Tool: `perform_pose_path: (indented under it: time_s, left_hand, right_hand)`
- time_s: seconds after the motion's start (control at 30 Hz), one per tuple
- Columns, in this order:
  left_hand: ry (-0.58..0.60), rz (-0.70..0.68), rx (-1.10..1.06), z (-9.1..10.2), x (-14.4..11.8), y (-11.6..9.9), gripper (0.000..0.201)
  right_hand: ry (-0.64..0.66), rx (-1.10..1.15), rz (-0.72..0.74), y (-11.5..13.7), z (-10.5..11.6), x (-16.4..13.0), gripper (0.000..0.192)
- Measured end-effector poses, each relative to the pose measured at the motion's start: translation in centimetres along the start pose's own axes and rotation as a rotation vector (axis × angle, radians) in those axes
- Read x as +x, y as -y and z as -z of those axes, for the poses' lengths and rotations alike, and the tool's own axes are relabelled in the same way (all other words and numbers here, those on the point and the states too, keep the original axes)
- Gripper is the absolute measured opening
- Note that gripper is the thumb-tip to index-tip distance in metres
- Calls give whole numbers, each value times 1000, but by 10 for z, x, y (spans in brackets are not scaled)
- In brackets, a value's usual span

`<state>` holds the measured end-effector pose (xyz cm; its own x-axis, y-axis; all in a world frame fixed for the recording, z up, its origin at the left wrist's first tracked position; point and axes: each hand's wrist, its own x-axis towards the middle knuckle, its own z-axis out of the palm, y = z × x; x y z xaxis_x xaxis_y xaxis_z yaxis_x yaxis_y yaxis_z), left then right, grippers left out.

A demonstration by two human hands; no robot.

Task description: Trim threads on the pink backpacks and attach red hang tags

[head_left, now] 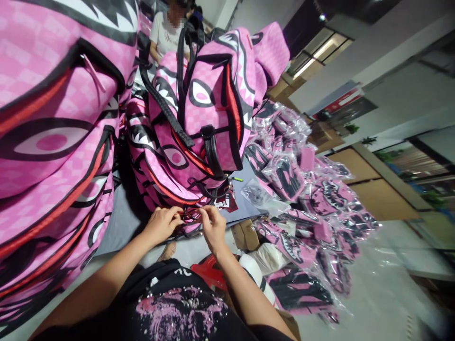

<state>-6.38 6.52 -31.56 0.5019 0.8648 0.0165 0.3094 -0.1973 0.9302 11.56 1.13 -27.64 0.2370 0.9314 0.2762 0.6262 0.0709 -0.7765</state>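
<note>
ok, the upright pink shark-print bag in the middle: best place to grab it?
The black top handles, taken from above. The pink bag stands upright with its handles arched clear of the body, while its lower front is crowded by both hands.

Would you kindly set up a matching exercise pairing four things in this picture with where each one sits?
Things:
1. pink backpack pile
2. plastic-wrapped pouches
3. green pen
4. small pink piece

Places:
A. heaped on the right side of the table
B. between the left hand and right hand
C. stacked high at the left edge
D. lying on the grey table beside the upright backpack

Pairs: 1-C, 2-A, 3-D, 4-B
</note>
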Motion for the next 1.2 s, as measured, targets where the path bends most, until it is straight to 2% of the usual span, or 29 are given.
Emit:
perform_pose_path:
  time_s: [0.07,0.13,0.23,0.3,0.37,0.47,0.57,0.63,0.7,0.83,0.93,1.03,1.2]
  left_hand:
    - [19,-34,80,11,-9,-5,22]
    - [88,-26,102,20,-15,-7,32]
    - [237,21,-21,29,-18,-1,53]
    - [284,41,-111,33,-19,7,54]
    - [288,53,-147,32,-20,15,45]
    - [233,-10,-112,22,-23,21,37]
    - [32,-78,119,6,-27,25,38]
    - [-108,-37,234,-5,-27,30,35]
    - [-173,9,243,-15,-25,36,31]
    - [-138,-18,159,-26,-19,47,30]
    - [-79,-70,25,-24,-26,47,37]
    - [-57,-101,-87,-16,-36,43,39]
    - [-35,-134,-148,-17,-36,37,25]
  right_hand:
    - [-53,61,20,4,-1,-5,16]
    - [-57,167,56,7,-7,-9,12]
    - [-11,261,149,8,-18,-10,9]
    - [36,242,224,7,-20,-6,9]
    - [70,203,264,4,-20,0,9]
    - [99,165,265,2,-19,6,10]
    - [122,156,251,3,-20,9,13]
    - [124,159,232,3,-22,9,14]
    - [118,162,207,3,-23,7,14]
    - [120,198,120,0,-23,4,16]
    - [116,216,77,-3,-21,3,20]
    - [102,210,77,-5,-18,5,23]
    - [163,193,145,-3,-14,8,19]
